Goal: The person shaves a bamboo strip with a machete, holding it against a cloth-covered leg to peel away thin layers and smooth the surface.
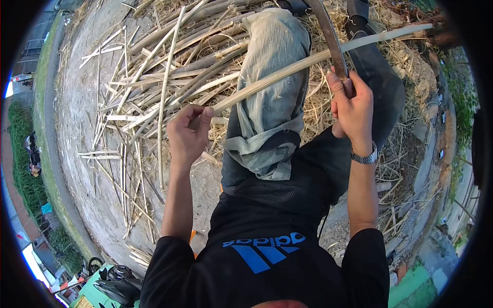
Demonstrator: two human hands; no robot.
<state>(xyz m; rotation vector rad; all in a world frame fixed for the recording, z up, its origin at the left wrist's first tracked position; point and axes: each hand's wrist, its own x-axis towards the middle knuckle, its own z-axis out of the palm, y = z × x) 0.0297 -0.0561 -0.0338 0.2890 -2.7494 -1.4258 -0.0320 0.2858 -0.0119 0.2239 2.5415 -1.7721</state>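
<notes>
My left hand (189,131) pinches the near end of a long pale strip (277,76), which runs up to the right across my cloth-covered leg. My right hand (353,105) is closed round the handle of a curved blade (329,33). The blade points away from me and crosses the strip just beyond my right hand. Past the blade the strip looks greyer and reaches the upper right. A grey-green cloth (272,56) is wrapped over my leg beneath the strip.
Many split strips and stalks (167,77) lie on the ground at the left and ahead. Curly shavings (316,110) surround my legs. A rough mound of earth (418,77) stands at the right. A motorcycle (118,287) is at the lower left.
</notes>
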